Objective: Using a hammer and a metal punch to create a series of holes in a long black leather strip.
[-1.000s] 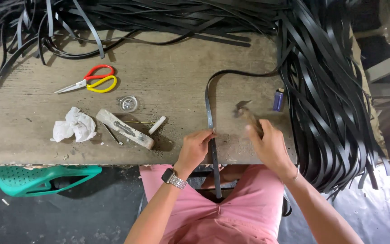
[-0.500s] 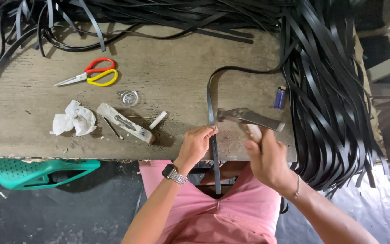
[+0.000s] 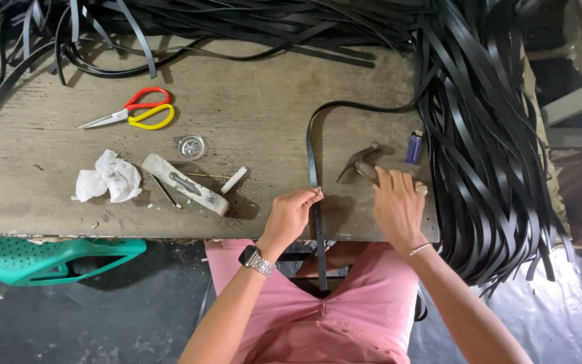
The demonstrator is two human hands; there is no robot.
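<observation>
Left hand (image 3: 291,214) pinching small nail onto black strap (image 3: 312,162); right hand (image 3: 395,202) closed around hammer (image 3: 358,162) resting on desk (image 3: 250,128). Keep nail upright, fingertips low, strap flat.

On the workbench (image 3: 250,81), the strap (image 3: 311,158) runs from the near edge toward the far side, then bends right into the pile of straps (image 3: 486,135). Left of the strap lie the chalk piece (image 3: 233,180), the wooden block (image 3: 184,184), the crumpled paper (image 3: 108,177), the small round lid (image 3: 190,146) and, farther back, the scissors (image 3: 129,112). Right of the strap lie the hammer (image 3: 358,160) and, beyond it, the lighter (image 3: 414,147). The left hand (image 3: 291,212) is on the strap near the edge; the right hand (image 3: 397,205) rests over the hammer handle. Left of the strap and under the bench stands a plastic stool (image 3: 55,259).
</observation>
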